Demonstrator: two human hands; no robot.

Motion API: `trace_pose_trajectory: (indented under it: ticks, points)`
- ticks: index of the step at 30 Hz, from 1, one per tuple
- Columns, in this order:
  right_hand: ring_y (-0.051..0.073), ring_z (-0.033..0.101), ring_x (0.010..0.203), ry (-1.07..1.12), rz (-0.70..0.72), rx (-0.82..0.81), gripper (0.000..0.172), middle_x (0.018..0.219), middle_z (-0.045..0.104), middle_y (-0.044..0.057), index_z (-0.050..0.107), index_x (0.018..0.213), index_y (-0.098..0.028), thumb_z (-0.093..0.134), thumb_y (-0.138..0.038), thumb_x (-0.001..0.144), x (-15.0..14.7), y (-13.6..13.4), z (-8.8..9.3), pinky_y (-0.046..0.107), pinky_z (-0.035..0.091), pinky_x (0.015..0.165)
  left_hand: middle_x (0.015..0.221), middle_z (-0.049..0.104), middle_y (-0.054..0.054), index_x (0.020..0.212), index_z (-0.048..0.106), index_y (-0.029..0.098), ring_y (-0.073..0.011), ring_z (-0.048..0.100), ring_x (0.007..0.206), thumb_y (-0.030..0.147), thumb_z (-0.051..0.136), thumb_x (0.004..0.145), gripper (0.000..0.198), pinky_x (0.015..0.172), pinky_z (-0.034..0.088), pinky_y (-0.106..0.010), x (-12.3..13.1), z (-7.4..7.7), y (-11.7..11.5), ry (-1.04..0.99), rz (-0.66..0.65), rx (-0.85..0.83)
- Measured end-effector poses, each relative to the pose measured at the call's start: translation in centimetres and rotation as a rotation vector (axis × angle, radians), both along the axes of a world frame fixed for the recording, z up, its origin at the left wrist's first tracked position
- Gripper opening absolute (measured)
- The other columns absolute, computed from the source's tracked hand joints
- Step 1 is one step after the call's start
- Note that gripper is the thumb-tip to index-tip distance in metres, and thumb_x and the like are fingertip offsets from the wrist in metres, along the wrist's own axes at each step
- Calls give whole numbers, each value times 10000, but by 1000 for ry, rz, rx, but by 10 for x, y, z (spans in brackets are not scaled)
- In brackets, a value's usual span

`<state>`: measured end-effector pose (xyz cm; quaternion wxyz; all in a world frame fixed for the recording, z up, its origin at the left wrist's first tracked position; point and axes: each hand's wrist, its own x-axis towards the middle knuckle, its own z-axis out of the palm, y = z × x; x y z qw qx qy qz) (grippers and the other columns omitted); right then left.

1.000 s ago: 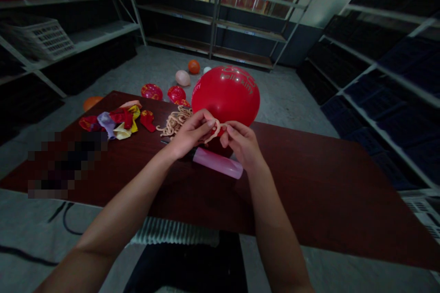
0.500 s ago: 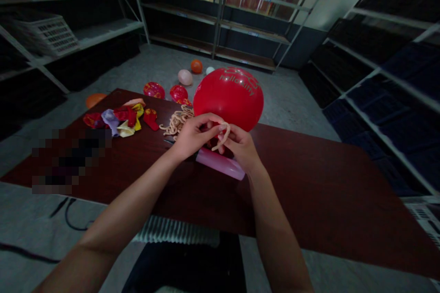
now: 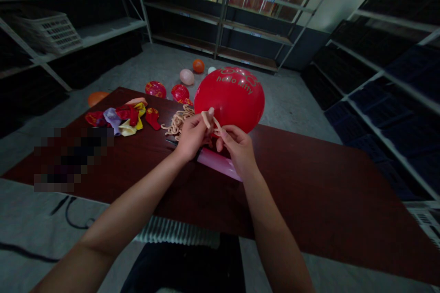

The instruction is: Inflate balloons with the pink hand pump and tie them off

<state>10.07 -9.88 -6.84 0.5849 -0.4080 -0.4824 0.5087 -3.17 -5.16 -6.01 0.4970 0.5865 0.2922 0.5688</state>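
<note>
Left hand [image 3: 193, 137] and right hand [image 3: 239, 149] pinched a cord [image 3: 217, 124].
It hung between them, before the red balloon [image 3: 235, 96] at the table's [image 3: 309, 183] far edge; the cord pile [image 3: 177, 122] lay left, limp balloons [image 3: 113, 120] near the far left corner.

One left hand [image 3: 193, 135], one right hand [image 3: 239, 149], one big red balloon [image 3: 237, 98], six smaller inflated balloons [image 3: 156, 89].

Among the six: two orange balloons [image 3: 198, 66], two patterned red balloons [image 3: 179, 92], one pale pink balloon [image 3: 187, 77], one whitish balloon [image 3: 211, 69] partly hidden. Between the hands, at least one tan cord [image 3: 217, 125]; nearby, one pile of tan cords [image 3: 176, 122], too tangled to count singly. One heap of limp balloons [image 3: 112, 120], too overlapped for an exact count, plus one limp red balloon [image 3: 152, 118] apart. One pinkish cylinder [image 3: 220, 164], one table [image 3: 326, 192].
</note>
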Motion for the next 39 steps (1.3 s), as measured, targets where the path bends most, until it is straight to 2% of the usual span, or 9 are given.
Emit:
trace_pose_trajectory:
  ticks: [2,5,7,10,15,18,24,30,39]
  points:
    - [84,515,517,41,-31,5,229,622,611,-63,694,902,-247,729,-464,836,1,1,0,263,451,578,531,448,20,669,600,176,-90,356,406,598,535,1002,541,372,298,-220,-2,1,0,20,-55,-12]
    - [86,514,525,79,-93,43,203,633,609,-60,687,884,-250,719,-444,836,-1,2,1,265,453,582,765,664,-42,960,729,164,-132,572,573,469,601,1003,334,507,471,-235,-4,2,-1,122,-109,103]
    - [93,520,538,46,-163,67,192,618,595,-61,679,888,-245,700,-433,851,-3,1,2,266,455,588,886,713,-63,1078,728,165,-162,653,719,340,604,1011,224,660,542,-265,-5,2,-3,234,-64,263]
    - [103,533,568,-49,-307,68,206,643,590,-57,678,982,-241,668,-414,872,-8,0,3,269,466,602,979,718,-80,1160,704,173,-187,679,895,197,558,1023,201,844,550,-311,-7,3,-5,435,56,562]
    - [125,604,716,-182,-451,99,267,910,692,17,662,1110,-244,627,-392,890,-10,-1,0,282,496,692,1007,682,-105,1266,620,146,-210,663,917,179,477,1061,252,845,554,-331,-8,4,-8,738,169,815]
    - [133,619,736,-337,-498,115,173,924,707,22,668,1047,-250,584,-314,911,-8,-4,0,287,495,729,1014,684,-102,1266,601,146,-223,666,911,178,462,1069,243,829,556,-337,-9,5,-8,856,234,866]
    - [164,653,771,-547,-537,174,118,916,711,19,644,1001,-273,553,-267,926,-3,-6,-1,312,491,777,1040,666,-96,1273,576,155,-244,670,931,149,454,1064,243,806,551,-356,-12,7,-5,888,147,759]
    - [232,650,958,-744,-551,313,195,1043,724,102,649,1070,-254,497,-334,978,3,-2,-10,406,475,947,1055,669,-86,1095,560,174,-212,651,960,141,468,1047,109,849,514,-334,-8,5,-2,634,45,561]
    - [208,664,824,-953,-627,494,274,866,739,87,726,1034,-210,483,-332,1000,13,0,-13,366,497,855,864,609,-36,945,548,179,-164,590,784,245,509,1026,112,695,491,-264,-6,8,-2,356,-198,244]
